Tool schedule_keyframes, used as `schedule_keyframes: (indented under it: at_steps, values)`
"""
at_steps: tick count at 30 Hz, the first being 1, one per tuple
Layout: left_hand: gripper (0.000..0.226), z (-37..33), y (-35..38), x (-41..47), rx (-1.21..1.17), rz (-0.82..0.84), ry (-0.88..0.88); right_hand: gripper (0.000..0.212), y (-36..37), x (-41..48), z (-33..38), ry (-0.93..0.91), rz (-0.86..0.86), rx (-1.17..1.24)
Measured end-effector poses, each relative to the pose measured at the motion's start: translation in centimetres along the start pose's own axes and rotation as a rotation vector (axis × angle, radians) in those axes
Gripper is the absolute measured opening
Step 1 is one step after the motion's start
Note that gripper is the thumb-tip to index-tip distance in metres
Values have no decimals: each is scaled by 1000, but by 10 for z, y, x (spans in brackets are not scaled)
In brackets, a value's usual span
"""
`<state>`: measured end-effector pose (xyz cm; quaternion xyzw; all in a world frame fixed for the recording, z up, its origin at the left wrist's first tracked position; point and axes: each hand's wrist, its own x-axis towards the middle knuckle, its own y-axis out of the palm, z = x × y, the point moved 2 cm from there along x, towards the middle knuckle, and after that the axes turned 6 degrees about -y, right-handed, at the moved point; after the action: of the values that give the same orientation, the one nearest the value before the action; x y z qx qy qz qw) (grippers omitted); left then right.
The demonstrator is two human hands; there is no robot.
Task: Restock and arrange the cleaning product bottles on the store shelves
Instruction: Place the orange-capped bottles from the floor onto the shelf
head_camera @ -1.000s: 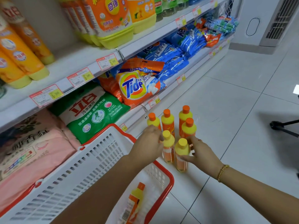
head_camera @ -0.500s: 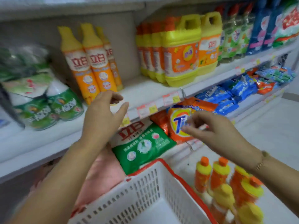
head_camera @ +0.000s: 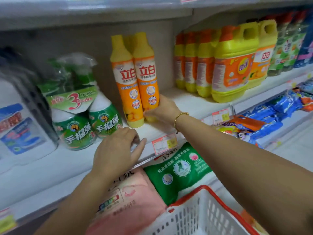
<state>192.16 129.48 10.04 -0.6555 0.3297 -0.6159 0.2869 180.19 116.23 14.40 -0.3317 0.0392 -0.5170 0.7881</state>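
MOVED: your right hand (head_camera: 162, 111) has come up to the shelf (head_camera: 189, 100) | BOTTLE: orange bottle (head_camera: 147, 77) upright there, touching its twin (head_camera: 126, 82); right fingers wrapped round its base | LEFT: left hand (head_camera: 116, 150) on shelf edge, fingers loose, empty | RISK: low grip on a tall bottle may topple both
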Motion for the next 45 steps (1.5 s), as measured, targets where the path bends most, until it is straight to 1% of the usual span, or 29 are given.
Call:
schedule_keyframes:
  at_steps: [3,5,8,12,14,15,17,18,19,21,22,23,24,26,27,30,33,34,37,39,41,43,45]
  values:
    - [32,0,0,2,-5,-19,18,48,-1,1,0,-8,-55,-50]
    - [31,-2,0,1,0,-33,26,49,-7,-1,-3,-5,-126,-40]
    - [32,-1,0,0,-7,-32,27,49,-15,-10,-3,-3,-196,168]
    - [31,-3,-2,0,-27,15,-12,32,-32,-37,10,56,-109,484]
    - [29,-5,-5,0,-56,49,-85,26,-42,-58,9,77,-48,543]
    - [24,-6,-8,1,-100,67,-150,25,-46,-70,6,75,-19,542]
    - [9,-13,-19,4,-330,41,-351,23,-52,-96,-2,55,43,521]
    - [20,-19,-25,6,-471,22,-441,22,-54,-108,-8,40,79,511]
    - [34,-29,-30,8,-608,31,-490,22,-56,-120,-15,31,116,511]
    - [55,-58,-39,14,-825,119,-510,23,-59,-138,-28,11,181,498]
    - [61,-76,-43,16,-909,171,-517,24,-60,-144,-33,-9,210,461]
    - [62,-92,-45,17,-973,213,-519,27,-61,-150,-37,-40,236,394]
    - [56,-107,-46,16,-1011,235,-505,31,-62,-154,-40,-78,256,323]
    - [45,-128,-49,13,-1059,220,-497,41,-66,-160,-44,-144,294,237]
    - [47,-134,-51,10,-1084,201,-516,45,-68,-163,-47,-166,313,229]
    - [63,-147,-58,-2,-1162,149,-566,53,-76,-169,-56,-233,331,237]
    - [66,-158,-67,-11,-1207,74,-549,62,-77,-182,-63,-287,353,354]
    - [64,-161,-70,-13,-1214,46,-544,65,-76,-187,-65,-314,309,391]
    - [55,-169,-78,-10,-1253,-78,-576,71,-73,-202,-70,-356,48,470]
    - [52,-171,-81,-6,-1305,-160,-629,73,-73,-208,-67,-384,-97,440]
    - [48,-172,-84,-1,-1384,-196,-651,68,-79,-210,-62,-433,-217,391]
    - [47,-171,-87,5,-1443,-194,-646,64,-87,-210,-56,-475,-283,369]
    - [48,-168,-92,10,-1500,-141,-622,63,-94,-209,-50,-480,-262,434]
